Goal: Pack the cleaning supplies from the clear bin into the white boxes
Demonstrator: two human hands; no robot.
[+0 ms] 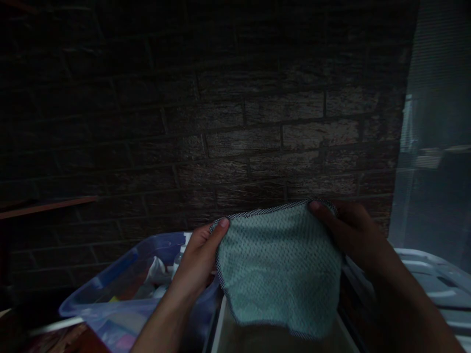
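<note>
Pinching the cloth (279, 269) by its top corners, left hand (198, 255) and right hand (355, 228) each have a snug grip, so it hangs spread out, seemingly over the pale box (221, 321). Imo its loose bottom edge is the risk, since dipping it could snag the box or the tub (114, 308) on the left. Brick wall (257, 122) ahead and lid (430, 267) at right, so up looks roomiest.

Head-worn view, facing forward and down from the person's eye level: dark, rough brick wall (257, 127) at twelve o'clock; nearer, bare left hand (202, 250) at seven, bare right hand (353, 229) at four.
</note>
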